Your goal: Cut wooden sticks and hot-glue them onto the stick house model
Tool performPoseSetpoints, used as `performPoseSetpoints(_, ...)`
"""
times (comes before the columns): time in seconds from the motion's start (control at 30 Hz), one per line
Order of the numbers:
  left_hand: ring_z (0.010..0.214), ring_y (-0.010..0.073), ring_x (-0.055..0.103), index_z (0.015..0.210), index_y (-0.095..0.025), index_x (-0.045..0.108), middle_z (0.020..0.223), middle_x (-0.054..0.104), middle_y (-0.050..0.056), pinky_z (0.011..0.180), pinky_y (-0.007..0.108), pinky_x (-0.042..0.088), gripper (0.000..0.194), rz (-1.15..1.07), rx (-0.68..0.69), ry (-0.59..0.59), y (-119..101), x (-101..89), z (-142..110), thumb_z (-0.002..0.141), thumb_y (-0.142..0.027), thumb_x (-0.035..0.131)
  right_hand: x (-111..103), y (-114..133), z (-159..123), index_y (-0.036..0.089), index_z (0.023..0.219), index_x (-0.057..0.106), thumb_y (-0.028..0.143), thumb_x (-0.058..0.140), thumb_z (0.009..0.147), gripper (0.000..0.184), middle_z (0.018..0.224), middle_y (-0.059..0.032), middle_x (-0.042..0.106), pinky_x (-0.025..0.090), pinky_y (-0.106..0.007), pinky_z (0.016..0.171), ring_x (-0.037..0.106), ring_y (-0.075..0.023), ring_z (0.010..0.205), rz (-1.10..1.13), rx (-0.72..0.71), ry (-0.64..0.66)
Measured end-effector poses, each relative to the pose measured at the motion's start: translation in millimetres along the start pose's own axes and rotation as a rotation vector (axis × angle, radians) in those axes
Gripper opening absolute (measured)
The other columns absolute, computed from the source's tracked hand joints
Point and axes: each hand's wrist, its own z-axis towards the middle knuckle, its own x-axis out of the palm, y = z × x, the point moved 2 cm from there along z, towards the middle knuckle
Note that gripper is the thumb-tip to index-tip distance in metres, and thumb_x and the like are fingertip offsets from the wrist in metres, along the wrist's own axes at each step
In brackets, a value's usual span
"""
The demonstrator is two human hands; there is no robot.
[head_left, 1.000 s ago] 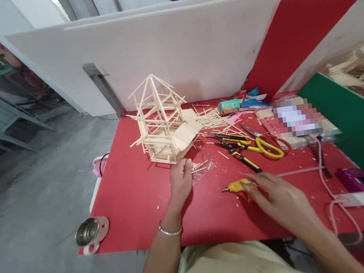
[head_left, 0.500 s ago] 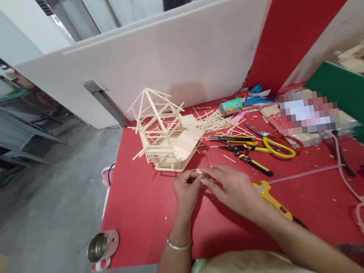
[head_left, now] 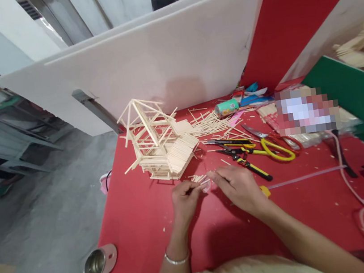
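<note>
The red counter carries the work, with the stick model standing at about eleven o'clock from the person's hands, apart from both. What has just changed is the right hand: a second ago it was at the glue gun, and now it meets the left in front of the model, its thumb and fingers drawn together, though whether they grip anything cannot be told. The glue gun lies at three o'clock, mostly hidden by the right forearm. The left hand pinches what looks like a short stick, just beside a few loose pieces. The work seems to have turned from gluing to handling small parts.
</note>
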Motion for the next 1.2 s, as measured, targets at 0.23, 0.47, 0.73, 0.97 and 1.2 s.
performPoseSetpoints(0.23, 0.057, 0.0115, 0.049, 0.045, -0.018, 0.048, 0.059, 0.057, 0.002, 0.059, 0.026, 0.041, 0.052, 0.008, 0.142, 0.078, 1, 0.6, 3, 0.087, -0.039, 0.071, 13, 1, -1, 0.023, 0.104, 0.072, 0.043, 0.056, 0.099, 0.026, 0.103, -0.0069, 0.071, 0.051, -0.033, 0.086, 0.066, -0.0203, 0.095, 0.056, -0.061, 0.083)
performPoseSetpoints(0.47, 0.043, 0.0096, 0.05, 0.085, -0.018, 0.074, 0.064, 0.068, 0.002, 0.044, 0.024, 0.04, 0.034, -0.517, -0.173, 0.256, 1, 2.8, -2, 0.079, -0.052, 0.077, 20, -2, -3, 0.028, 0.121, 0.072, 0.03, 0.051, 0.102, 0.028, 0.11, -0.0054, 0.074, 0.055, -0.027, 0.087, 0.07, -0.0155, 0.097, 0.274, -0.274, 0.068)
performPoseSetpoints(0.73, 0.051, 0.0103, 0.052, 0.075, -0.016, 0.073, 0.058, 0.061, -0.001, 0.053, 0.025, 0.045, 0.028, -0.205, -0.121, -0.142, 9, -7.3, 3, 0.079, -0.042, 0.078, 2, -9, -3, 0.019, 0.065, 0.061, 0.04, 0.046, 0.104, 0.047, 0.06, -0.0009, 0.061, 0.038, -0.026, 0.06, 0.053, -0.012, 0.055, -0.028, -0.07, -0.124)
performPoseSetpoints(0.97, 0.095, 0.0214, 0.061, 0.08, -0.02, 0.071, 0.091, 0.066, 0.006, 0.091, 0.037, 0.049, 0.017, 0.449, 0.325, -0.649, 13, -28.0, 16, 0.083, -0.037, 0.074, 1, -14, -10, 0.02, 0.063, 0.056, 0.042, 0.051, 0.102, 0.045, 0.071, -0.003, 0.061, 0.041, -0.028, 0.074, 0.056, -0.0152, 0.072, -0.027, -0.165, -0.031)
performPoseSetpoints(1.2, 0.118, 0.0301, 0.055, 0.097, -0.019, 0.072, 0.121, 0.062, 0.014, 0.105, 0.048, 0.042, 0.025, 0.665, 0.262, -0.671, 23, -20.4, 35, 0.08, -0.038, 0.076, 2, -10, -27, 0.02, 0.062, 0.057, 0.04, 0.051, 0.102, 0.045, 0.073, -0.0028, 0.063, 0.041, -0.027, 0.073, 0.058, -0.0149, 0.073, -0.032, -0.202, 0.078)
